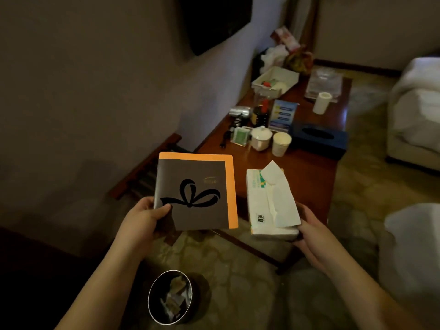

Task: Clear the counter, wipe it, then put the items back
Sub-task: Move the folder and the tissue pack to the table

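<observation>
Dark metal rims the waste bin (pixel 170 297) on the floor at 6 o'clock, nearest the camera, scraps showing inside. Above it, the left hand (pixel 145 216) pinches the near corner of a brown folder (pixel 194 192) with an orange border and a bow drawn on its cover, thumb on top and fingers beneath, so the flat sheet stays level. At 4 o'clock the right hand (pixel 307 226) cups the near end of a soft tissue pack (pixel 271 202), fingers curled under it, one tissue standing out of the slot. Both things are held off the near end of the tabletop (pixel 307 167), which suggests they are being carried to or from it; I cannot tell which. Further along, toward 12 o'clock, the reddish wood carries a paper cup (pixel 281 143), a lidded white cup (pixel 261 138), a dark blue tissue box (pixel 320 140), a blue leaflet (pixel 283 114), a silver hair dryer (pixel 240 112), a white paper roll (pixel 322 102) and a white tray (pixel 276 79). With so much standing there, clearing looks early and wiping not yet possible.
</observation>
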